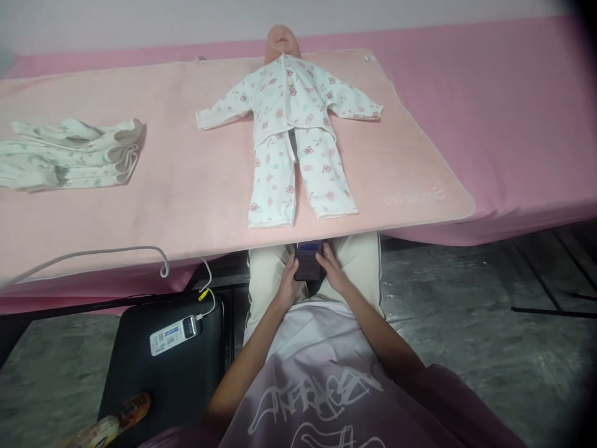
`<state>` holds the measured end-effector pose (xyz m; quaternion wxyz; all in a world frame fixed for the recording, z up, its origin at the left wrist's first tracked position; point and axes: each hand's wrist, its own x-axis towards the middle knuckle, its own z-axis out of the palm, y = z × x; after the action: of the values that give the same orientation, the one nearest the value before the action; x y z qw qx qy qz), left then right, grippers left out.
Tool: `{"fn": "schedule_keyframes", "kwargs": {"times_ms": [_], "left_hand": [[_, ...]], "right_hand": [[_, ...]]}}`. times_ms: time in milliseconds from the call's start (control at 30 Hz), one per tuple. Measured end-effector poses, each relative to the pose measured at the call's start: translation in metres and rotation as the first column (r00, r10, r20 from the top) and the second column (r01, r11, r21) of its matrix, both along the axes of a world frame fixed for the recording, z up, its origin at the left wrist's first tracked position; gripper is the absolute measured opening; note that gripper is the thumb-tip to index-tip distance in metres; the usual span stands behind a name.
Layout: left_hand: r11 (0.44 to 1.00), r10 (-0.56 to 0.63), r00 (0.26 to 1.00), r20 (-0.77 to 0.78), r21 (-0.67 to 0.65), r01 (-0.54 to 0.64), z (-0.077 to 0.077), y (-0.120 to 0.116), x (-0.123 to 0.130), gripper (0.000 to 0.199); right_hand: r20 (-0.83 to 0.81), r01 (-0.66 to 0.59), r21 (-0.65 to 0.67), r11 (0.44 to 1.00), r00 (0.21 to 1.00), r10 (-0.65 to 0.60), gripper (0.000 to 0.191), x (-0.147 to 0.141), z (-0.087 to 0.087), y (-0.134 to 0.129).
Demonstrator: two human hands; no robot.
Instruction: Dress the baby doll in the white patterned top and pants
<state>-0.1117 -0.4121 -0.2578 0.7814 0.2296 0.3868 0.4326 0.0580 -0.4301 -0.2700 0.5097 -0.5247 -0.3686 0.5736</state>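
In my lap, just below the table's edge, I hold a dark smartphone (308, 262) in both hands. My left hand (290, 280) grips its left side, with the thumb along the edge. My right hand (332, 266) is closed round the right side, its thumb over the screen. Beyond them a baby doll (282, 42) lies on its back on a pink mat (186, 168). It wears a white patterned jacket (298, 102) with the sleeves spread out and matching trousers (275, 180). Neither hand touches the doll.
Folded white-and-green baby clothes (74, 155) lie at the mat's left. A pink cloth (494, 118) covers the table. To my left, a black chair (172, 379) bears a white power bank (175, 335) with a cable (116, 250) and a bottle (112, 426). Metal legs (541, 280) stand at right.
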Motion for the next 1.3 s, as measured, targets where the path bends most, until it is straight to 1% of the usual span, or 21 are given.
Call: {"fn": "schedule_keyframes", "kwargs": {"times_ms": [133,267,367,500,600,700,833,900,1000,1067,1133,1200,1300], "left_hand": [[1.0,-0.009,1.0,-0.001,0.016,0.009,0.0,-0.001,0.0,0.063],[1.0,-0.007,1.0,0.004,-0.001,0.007,0.001,0.0,0.0,0.061],[1.0,0.0,1.0,-0.002,-0.011,-0.001,0.003,0.0,0.0,0.058],[1.0,-0.009,1.0,-0.011,-0.015,0.009,0.005,0.0,0.001,0.06],[1.0,-0.016,1.0,-0.005,-0.001,0.016,0.005,0.0,0.001,0.063],[1.0,-0.012,1.0,0.01,0.007,0.012,0.003,0.0,0.001,0.064],[1.0,-0.01,1.0,0.011,-0.004,0.01,0.001,0.0,0.0,0.061],[1.0,-0.01,1.0,0.008,-0.017,0.01,0.001,0.0,-0.001,0.059],[0.999,-0.004,1.0,0.011,-0.032,0.004,-0.001,0.0,-0.002,0.057],[1.0,-0.005,1.0,0.023,-0.027,0.005,-0.002,0.0,-0.002,0.057],[1.0,-0.025,0.999,0.036,-0.009,0.025,-0.004,0.0,-0.003,0.058],[0.998,-0.066,0.997,0.047,0.009,0.065,-0.005,-0.003,-0.005,0.059],[0.991,-0.132,0.991,0.037,0.012,0.131,-0.004,-0.009,-0.007,0.063]], "right_hand": [[0.017,0.05,0.0,0.999,0.999,-0.05,0.079,-0.004,-0.001,0.003],[0.007,0.038,-0.04,0.998,0.999,-0.038,0.082,-0.003,-0.001,0.002],[0.025,0.045,-0.04,0.998,0.999,-0.044,0.084,0.001,0.002,0.002],[0.016,0.035,-0.054,0.998,0.999,-0.035,0.086,0.002,0.005,0.002],[0.012,0.06,-0.077,0.995,0.998,-0.059,0.087,0.0,0.004,0.003],[0.025,0.088,-0.076,0.993,0.996,-0.086,0.084,-0.001,0.002,0.004],[0.035,0.056,-0.061,0.997,0.998,-0.054,0.077,0.0,0.003,0.003],[0.039,0.033,-0.06,0.998,0.999,-0.03,0.078,0.0,0.006,0.002],[0.053,0.029,-0.059,0.998,0.998,-0.026,0.082,0.001,0.01,0.001],[0.062,0.035,-0.048,0.998,0.998,-0.032,0.078,0.001,0.012,0.001],[0.075,0.048,-0.016,0.999,0.996,-0.047,0.069,0.002,0.014,0.004],[0.094,0.093,0.046,0.995,0.991,-0.097,0.06,0.005,0.017,0.008],[0.136,0.177,0.124,0.976,0.972,-0.194,0.055,0.011,0.023,0.017]]}}
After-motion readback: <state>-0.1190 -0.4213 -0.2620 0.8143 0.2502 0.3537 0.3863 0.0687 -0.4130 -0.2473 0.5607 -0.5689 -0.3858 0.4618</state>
